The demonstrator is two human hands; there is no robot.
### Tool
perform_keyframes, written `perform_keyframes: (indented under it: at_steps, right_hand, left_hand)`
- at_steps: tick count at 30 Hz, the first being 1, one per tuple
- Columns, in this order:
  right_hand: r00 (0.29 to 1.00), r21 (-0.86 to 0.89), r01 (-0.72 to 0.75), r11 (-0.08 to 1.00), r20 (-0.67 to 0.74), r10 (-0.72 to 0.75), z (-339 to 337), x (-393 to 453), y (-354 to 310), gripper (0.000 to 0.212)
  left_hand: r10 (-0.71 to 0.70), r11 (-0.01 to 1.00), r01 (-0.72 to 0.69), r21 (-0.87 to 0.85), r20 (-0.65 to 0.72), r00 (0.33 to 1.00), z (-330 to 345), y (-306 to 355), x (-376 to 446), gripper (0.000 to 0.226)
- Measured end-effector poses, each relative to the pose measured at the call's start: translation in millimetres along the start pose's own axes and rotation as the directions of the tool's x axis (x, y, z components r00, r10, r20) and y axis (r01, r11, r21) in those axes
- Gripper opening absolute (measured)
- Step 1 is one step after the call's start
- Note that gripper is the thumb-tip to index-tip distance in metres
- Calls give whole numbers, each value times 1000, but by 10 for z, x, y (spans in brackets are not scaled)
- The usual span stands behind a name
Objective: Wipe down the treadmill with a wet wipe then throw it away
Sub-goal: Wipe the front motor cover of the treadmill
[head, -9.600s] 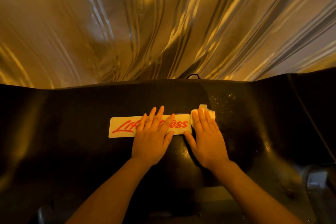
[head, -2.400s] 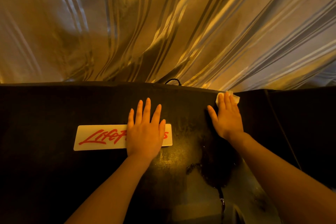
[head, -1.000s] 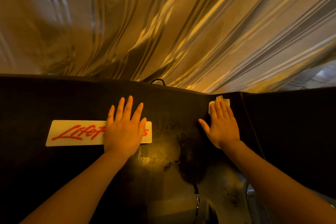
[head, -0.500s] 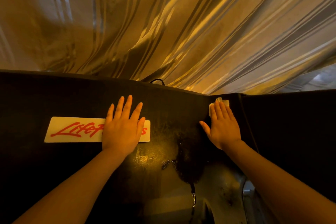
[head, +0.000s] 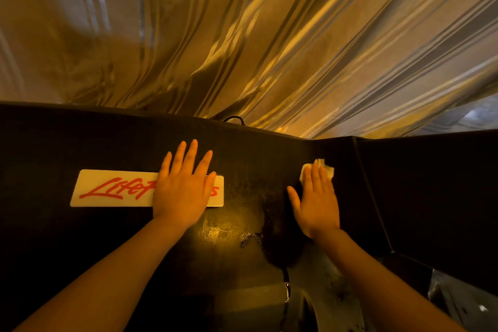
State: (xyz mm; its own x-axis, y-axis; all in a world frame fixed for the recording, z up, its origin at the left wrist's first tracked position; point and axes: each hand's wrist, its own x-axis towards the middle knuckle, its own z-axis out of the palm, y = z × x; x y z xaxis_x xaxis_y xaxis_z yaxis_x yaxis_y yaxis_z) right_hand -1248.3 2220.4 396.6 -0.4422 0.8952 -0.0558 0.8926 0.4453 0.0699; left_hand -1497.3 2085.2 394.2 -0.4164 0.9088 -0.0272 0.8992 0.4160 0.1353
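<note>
Mid-wipe: right hand, fingers flat, presses the wet wipe on the treadmill; left hand braces, fingers spread. Binning's left.

A striped curtain fills the upper half of the frame, its folds running diagonally from the upper right toward the lower centre. Warm amber light glows along the folds, strongest in the centre and right, while the upper left looks duller and greyer. At the right edge, just under the curtain's hem, a paler grey patch shows, too blurred to identify. The lower half lies in deep shadow.
</note>
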Motion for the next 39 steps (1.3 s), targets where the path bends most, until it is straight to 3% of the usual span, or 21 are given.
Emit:
perform_keyframes:
  at_steps: [5, 9, 18, 23, 28, 33, 39]
  right_hand:
    - [999, 235, -28, 972, -26, 35, 106, -159, -285, 91]
    - [998, 339, -25, 941, -49, 44, 128, -237, -467, 91]
    - [992, 396, 119, 910, -19, -121, 20, -354, -1004, 93]
    - [970, 422, 237, 875, -54, -236, 30, -478, -1373, 94]
    - [968, 400, 246, 883, -60, -243, 41, -519, -1468, 93]
    - [988, 384, 150, 911, -31, -149, 25, -510, -1305, 95]
    - [998, 432, -33, 901, -38, 55, 63, -452, -769, 72]
  left_hand:
    - [7, 1000, -7, 7, 11, 1000, -12, 3, 4, 74]
    - [23, 1000, -23, 21, 23, 999, -10, -16, 1, 62]
    - [158, 986, -162, 48, 86, 984, -104, -197, -95, 58]
    - [150, 988, -151, 42, 35, 988, -43, -205, -191, 59]
    - [161, 986, -162, 35, 19, 987, -27, -217, -200, 55]
    - [159, 987, -158, -16, 14, 987, -50, -221, -210, 63]
    - [182, 983, -182, -13, -7, 983, -4, -273, -218, 67]
